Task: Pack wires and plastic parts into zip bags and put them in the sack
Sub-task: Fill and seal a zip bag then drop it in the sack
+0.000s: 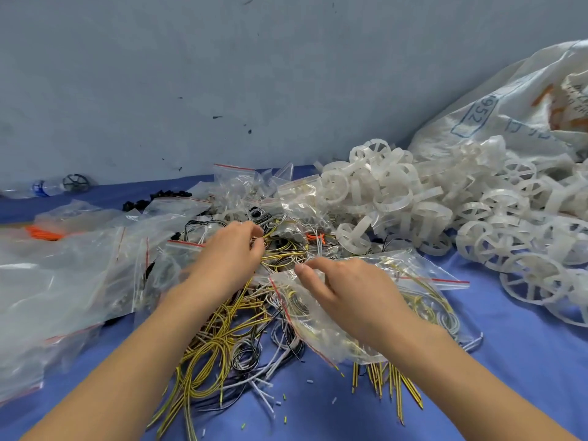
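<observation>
Most stock lies unpacked. The left hand (234, 249) pinches yellow-black striped wires (219, 342); the right hand (346, 291), grip unclear, rests on a part-filled clear zip bag (426, 281).

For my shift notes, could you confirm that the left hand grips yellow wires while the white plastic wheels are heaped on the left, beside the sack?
Not quite: the head view shows the white plastic wheels heaped on the right, beside the sack. The left hand does grip yellow wires.
</observation>
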